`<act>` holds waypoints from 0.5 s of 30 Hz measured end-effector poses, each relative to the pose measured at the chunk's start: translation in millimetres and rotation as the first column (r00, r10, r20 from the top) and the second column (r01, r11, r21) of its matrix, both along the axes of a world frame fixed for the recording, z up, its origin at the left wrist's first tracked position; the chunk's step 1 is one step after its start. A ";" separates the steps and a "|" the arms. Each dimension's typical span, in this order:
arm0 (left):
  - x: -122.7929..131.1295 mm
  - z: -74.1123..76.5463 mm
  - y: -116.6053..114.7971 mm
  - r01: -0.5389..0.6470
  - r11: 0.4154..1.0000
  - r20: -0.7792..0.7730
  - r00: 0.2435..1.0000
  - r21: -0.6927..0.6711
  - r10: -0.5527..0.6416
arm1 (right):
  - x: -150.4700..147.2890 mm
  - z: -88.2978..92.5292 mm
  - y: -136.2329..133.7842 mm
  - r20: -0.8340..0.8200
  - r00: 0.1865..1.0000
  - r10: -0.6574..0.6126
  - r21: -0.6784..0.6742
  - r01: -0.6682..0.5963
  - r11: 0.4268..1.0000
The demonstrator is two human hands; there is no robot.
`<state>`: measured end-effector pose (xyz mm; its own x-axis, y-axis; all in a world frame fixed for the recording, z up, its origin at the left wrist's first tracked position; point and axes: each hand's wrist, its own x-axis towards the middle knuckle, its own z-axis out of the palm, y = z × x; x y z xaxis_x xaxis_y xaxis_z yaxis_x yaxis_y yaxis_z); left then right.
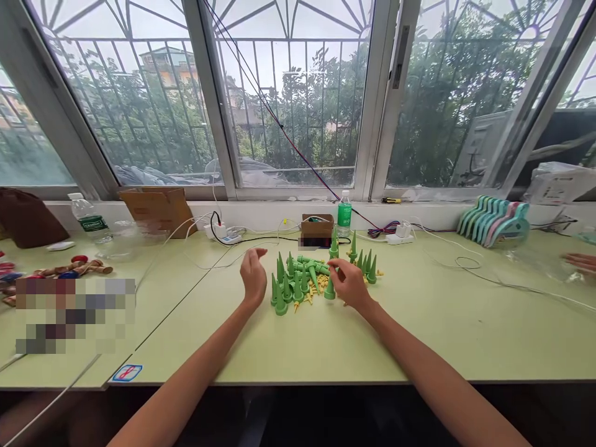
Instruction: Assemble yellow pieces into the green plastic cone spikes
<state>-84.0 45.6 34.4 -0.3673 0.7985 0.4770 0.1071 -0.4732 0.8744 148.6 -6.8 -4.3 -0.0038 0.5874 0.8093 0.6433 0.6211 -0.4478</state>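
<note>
Green plastic cone-shaped spikes (280,303) stand on the table in a cluster, most with their points up, and several more lie on their sides in the middle. Small yellow plastic pieces (321,284) are scattered among them. My right hand (350,283) pinches the top of one upright green spike (329,290) at the front right of the cluster; its tip is hidden by my fingers. To the left of the cluster, my left hand (254,276) is raised with its fingers stretched out and bent to the right, holding nothing.
Behind the spikes stand a small brown box (317,231) and a green-labelled bottle (344,214). Power strips (223,233) and cables run along the wall. Teal hangers (496,222) stand at right, near another person's hand (580,261). Wooden toys (79,268) lie at left.
</note>
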 end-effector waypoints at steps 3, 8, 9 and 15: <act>8.2 15.4 -26.5 -0.092 0.926 -0.289 0.934 0.366 0.208 | -0.5 0.5 -0.4 -0.002 1.000 0.004 -0.005 -0.004 1.000; 49.5 13.6 -53.1 0.404 0.685 -0.697 0.684 0.607 0.215 | -0.3 4.1 -2.7 -0.033 0.999 0.006 -0.010 -0.006 1.000; 58.8 9.2 -53.4 0.479 0.607 -0.719 0.654 0.634 0.234 | 0.3 5.1 -3.2 -0.041 0.999 0.004 -0.015 -0.004 1.000; 91.8 -23.8 -50.1 0.499 0.728 -0.783 0.617 0.470 0.082 | 6.4 10.3 -4.3 -0.086 0.996 -0.031 -0.057 0.027 0.998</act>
